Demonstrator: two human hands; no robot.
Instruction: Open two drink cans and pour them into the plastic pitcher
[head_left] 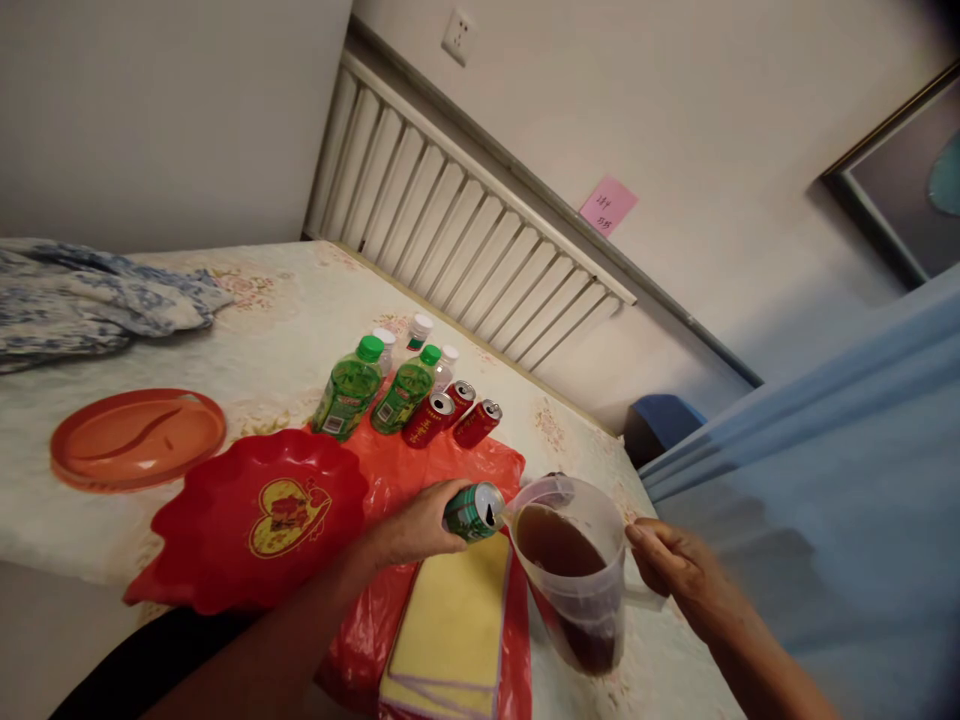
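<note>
My left hand [425,522] is closed round a green drink can [471,513], tilted with its opened top toward the pitcher's rim. A clear plastic pitcher [577,590] partly full of brown liquid [559,540] stands to the right of the can. My right hand [671,565] grips the pitcher's handle [645,598] on its right side. I cannot tell whether liquid is running from the can. Below the can lie folded yellow cloths [454,620] on a red plastic bag [360,620].
Green-capped bottles [349,388], several white-capped clear bottles [421,328] and red cans [429,420] stand behind the bag. Left are a red scalloped tray [202,530], an orange lid [139,440] and patterned fabric [97,300]. A radiator [450,200] and blue curtain [825,480] border the table.
</note>
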